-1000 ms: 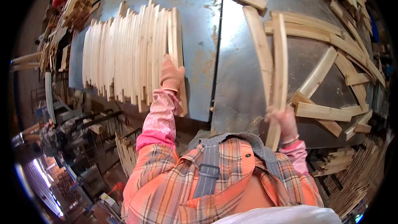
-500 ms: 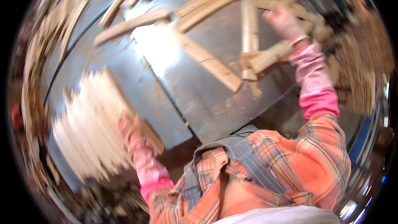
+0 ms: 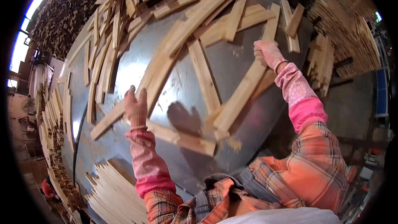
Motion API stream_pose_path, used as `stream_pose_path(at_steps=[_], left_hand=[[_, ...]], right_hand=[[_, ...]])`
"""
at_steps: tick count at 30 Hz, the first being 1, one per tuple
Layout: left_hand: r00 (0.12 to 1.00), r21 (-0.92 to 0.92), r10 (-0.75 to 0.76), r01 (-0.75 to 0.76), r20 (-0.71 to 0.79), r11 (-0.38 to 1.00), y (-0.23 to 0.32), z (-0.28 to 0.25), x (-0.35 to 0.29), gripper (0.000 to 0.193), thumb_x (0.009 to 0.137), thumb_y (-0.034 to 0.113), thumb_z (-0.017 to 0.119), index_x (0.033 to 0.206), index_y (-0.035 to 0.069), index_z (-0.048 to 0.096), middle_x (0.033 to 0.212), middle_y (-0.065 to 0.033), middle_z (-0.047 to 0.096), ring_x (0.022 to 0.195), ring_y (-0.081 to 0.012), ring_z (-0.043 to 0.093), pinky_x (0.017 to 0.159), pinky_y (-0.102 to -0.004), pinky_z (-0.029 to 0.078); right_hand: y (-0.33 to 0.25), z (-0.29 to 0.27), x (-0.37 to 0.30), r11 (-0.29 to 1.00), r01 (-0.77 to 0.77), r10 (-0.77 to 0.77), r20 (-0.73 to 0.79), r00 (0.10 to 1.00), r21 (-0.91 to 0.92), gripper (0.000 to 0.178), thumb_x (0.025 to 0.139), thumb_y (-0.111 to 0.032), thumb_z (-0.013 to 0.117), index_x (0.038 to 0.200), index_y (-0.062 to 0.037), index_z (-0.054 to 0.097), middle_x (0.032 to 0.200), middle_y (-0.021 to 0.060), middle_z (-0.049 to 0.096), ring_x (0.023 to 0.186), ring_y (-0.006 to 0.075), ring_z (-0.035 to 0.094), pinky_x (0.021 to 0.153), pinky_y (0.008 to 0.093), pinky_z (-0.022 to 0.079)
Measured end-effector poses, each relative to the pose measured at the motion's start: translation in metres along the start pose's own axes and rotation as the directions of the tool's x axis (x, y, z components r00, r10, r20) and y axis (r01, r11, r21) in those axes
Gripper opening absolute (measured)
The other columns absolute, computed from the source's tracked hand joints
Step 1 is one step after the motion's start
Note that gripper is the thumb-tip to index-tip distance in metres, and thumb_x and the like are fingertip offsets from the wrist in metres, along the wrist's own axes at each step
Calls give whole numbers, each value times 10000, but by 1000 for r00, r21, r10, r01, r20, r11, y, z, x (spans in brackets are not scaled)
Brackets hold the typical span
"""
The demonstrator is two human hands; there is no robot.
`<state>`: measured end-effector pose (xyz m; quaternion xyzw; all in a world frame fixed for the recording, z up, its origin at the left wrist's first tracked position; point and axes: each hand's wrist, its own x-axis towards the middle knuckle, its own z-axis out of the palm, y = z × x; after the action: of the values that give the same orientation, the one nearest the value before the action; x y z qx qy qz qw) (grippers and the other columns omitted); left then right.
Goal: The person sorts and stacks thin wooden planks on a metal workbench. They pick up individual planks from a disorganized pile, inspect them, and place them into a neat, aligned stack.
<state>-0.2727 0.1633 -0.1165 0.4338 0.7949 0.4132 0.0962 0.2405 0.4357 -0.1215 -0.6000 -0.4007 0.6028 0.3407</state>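
I see a grey metal table point(image 3: 261, 120), bare along its near right edge, loose boards point(image 3: 203, 20) crowding its far side. Pale strips point(image 3: 118, 191) lie packed at its near left. On its right half, the right hand point(image 3: 268, 54) is closed around a long board point(image 3: 242, 93). The left hand point(image 3: 136, 110), fingers parted, is over its left half; whether it touches wood, I cannot tell.

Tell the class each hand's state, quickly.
Left hand: open, apparently holding nothing.
Right hand: closed on a long, flat, pale wooden board.

Planks point(image 3: 242, 93) across table point(image 3: 265, 120), strip row point(image 3: 118, 193) near left, stacks point(image 3: 348, 35) right.
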Motion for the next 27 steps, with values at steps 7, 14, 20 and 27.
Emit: stream_pose_path(at_steps=[7,14,20,27], left_hand=[[956,-41,-93,108,279,993,138,184,223,688,943,520,685,1354,-30,641,1320,-208,693,1249,-298,649,1079,-367,468],[861,-21,57,-53,505,998,186,345,356,677,953,584,619,1288,-1,682,1215,-210,729,1177,-312,674,1005,-370,491],[800,115,123,-233,588,966,185,398,324,719,937,644,506,1234,20,707,1189,-278,710,1162,-442,654,1029,-456,477],[812,268,-206,64,546,961,163,310,224,684,872,612,634,1038,-51,647,1074,-312,667,1049,-461,645,941,-492,495]], right_hand=[[-18,22,127,964,-249,251,-4,968,93,286,931,-250,760,1035,-70,564,872,56,597,635,175,582,547,325,527],[-40,42,175,988,-108,94,-133,987,-110,633,886,-307,785,1322,33,475,1016,103,673,795,169,641,650,329,554],[-58,79,209,977,8,-25,-76,997,-212,778,861,-361,792,1437,-2,411,1069,103,697,802,175,649,639,323,556],[-51,132,213,939,125,-88,128,988,-320,758,812,-324,838,1396,13,492,1238,152,693,1144,259,674,972,356,543]])
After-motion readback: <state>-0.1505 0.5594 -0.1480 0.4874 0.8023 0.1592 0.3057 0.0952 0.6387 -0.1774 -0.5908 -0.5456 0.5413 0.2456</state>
